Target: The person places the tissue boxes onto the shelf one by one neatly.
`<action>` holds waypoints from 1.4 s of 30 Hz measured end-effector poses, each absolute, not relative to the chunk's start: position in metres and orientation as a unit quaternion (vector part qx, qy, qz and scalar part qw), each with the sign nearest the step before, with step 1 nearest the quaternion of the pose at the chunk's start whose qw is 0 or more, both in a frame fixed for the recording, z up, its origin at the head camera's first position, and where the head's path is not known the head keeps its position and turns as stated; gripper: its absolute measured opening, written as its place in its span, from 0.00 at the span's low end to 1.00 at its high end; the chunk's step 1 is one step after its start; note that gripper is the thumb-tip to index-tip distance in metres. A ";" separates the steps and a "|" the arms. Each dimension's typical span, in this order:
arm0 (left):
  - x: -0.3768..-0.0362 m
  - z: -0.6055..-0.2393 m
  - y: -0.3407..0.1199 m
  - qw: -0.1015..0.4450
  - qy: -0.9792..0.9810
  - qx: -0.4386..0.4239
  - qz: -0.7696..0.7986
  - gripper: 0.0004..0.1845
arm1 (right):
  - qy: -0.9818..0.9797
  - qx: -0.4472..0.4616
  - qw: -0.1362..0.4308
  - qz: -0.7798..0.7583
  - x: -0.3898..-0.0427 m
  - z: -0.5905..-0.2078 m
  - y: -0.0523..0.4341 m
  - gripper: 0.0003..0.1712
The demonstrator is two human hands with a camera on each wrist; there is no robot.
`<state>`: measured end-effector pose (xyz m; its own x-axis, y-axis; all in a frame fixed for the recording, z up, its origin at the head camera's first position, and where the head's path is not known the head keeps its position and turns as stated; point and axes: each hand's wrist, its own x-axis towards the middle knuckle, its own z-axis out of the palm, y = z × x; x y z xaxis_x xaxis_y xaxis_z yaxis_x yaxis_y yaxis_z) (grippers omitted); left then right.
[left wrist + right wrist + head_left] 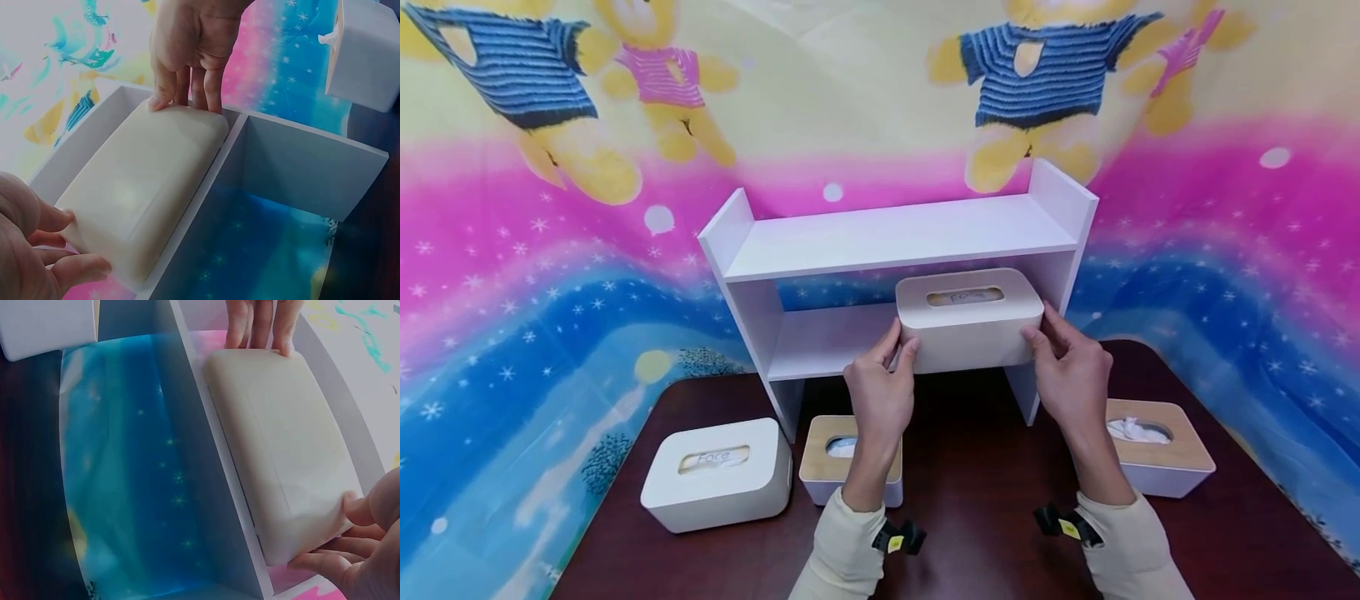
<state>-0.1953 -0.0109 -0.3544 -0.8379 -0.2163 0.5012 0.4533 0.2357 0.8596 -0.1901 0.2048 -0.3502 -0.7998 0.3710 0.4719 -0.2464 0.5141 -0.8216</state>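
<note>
Two hands on one cream tissue box [968, 321]: left hand [880, 392] grips its left end, right hand [1071, 375] its right end, fingers curled round it. Box sits on the white shelf's [820, 337] lower tier, right side. Three more tissue boxes on the bench [970, 500].
</note>
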 end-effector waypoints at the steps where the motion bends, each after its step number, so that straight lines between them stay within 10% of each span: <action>1: -0.196 -0.355 -0.011 0.274 -0.739 -0.080 -0.611 0.25 | -0.811 -0.039 0.315 0.492 -0.191 -0.350 0.204 0.30; 42: -0.162 -0.354 -0.081 0.171 -0.856 -0.120 -0.473 0.41 | -0.882 0.057 0.247 0.397 -0.132 -0.338 0.170 0.47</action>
<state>-0.1622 -0.0809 -0.3539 -0.9129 0.0439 0.4058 0.3669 0.5237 0.7688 -0.1318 0.1701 -0.3382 -0.8719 0.0946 0.4804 -0.2966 0.6786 -0.6719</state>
